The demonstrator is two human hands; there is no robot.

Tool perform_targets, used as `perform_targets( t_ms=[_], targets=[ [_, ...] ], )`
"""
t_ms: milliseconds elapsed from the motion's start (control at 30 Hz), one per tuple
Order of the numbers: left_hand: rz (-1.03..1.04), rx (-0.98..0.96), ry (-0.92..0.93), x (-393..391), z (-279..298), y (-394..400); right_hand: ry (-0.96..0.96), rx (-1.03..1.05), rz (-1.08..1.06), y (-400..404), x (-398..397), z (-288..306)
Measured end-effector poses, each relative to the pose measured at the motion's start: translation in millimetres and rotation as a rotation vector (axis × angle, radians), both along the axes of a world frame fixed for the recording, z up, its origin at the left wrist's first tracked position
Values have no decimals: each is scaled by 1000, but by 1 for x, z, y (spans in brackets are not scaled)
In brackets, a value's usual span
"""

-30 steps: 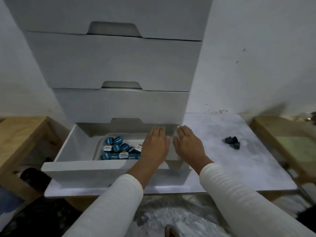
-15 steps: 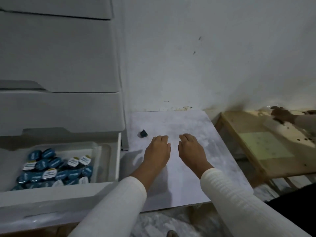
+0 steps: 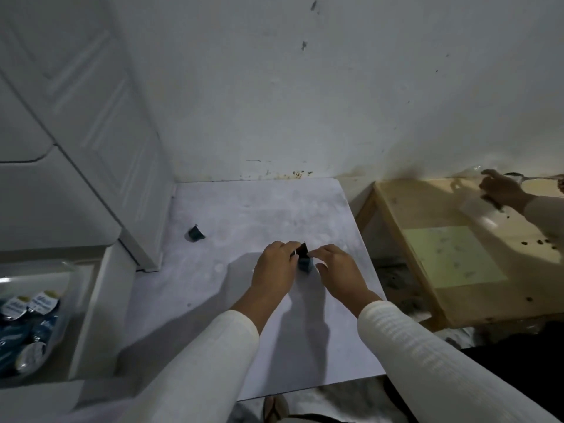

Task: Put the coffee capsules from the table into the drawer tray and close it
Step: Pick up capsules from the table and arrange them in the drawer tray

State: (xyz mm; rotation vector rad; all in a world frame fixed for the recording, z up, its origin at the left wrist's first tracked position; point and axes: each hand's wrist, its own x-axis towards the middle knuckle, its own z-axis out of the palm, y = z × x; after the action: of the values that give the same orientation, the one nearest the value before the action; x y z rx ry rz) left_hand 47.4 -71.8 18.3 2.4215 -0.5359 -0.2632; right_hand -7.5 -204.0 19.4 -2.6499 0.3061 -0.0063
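— Nearest the front edge of the table (image 3: 305,346), what is being shown?

— Two white sleeves are being extended over it. A second ago both hands were being held flat above the open drawer (image 3: 91,315); now they are being closed around a small group of dark coffee capsules (image 3: 304,261) near the table's middle. The left hand (image 3: 276,271) is being curled against them from one side, the right hand (image 3: 337,271) from the other, fingertips pinching.

— And the tray?

— The tray (image 3: 65,288) is being kept at the left, already heaped with blue capsules (image 3: 27,334).

— Farther back?

— One lone capsule (image 3: 196,232) is being left toward the back-left corner, beside the drawer unit (image 3: 100,148). Beyond the right edge, another person's hand (image 3: 500,189) is being busied at a wooden table (image 3: 457,270).

— So, progress?

— Judging by this, gathering is being resumed; two trips may be needed before closing.
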Motion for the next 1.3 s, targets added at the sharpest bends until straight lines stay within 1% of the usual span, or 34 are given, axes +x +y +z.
perform_targets(
  t_ms=[233, 533, 767, 933, 1033, 1167, 1300],
  targets=[
    [41, 45, 25, 12, -20, -14, 2, 80, 53, -14, 10, -20],
    [157, 20, -11, 26, -24, -14, -33, 221, 38, -14, 24, -28],
    [304, -139, 112, 31, -32, -1, -12, 295, -45, -9, 29, -27],
    [417, -244, 194, 31, -25, 11, 42, 465, -150, -1, 33, -20],
    [472, -289, 217, 31, -16, 24, 9, 579, -186, 6, 36, -12],
    [504, -335, 203, 32, 3, 44, -33, 667, -197, 19, 43, 1],
    [492, -378, 155, 35, 33, 68, -55, 766, -201, 39, 51, 28]
  ],
)
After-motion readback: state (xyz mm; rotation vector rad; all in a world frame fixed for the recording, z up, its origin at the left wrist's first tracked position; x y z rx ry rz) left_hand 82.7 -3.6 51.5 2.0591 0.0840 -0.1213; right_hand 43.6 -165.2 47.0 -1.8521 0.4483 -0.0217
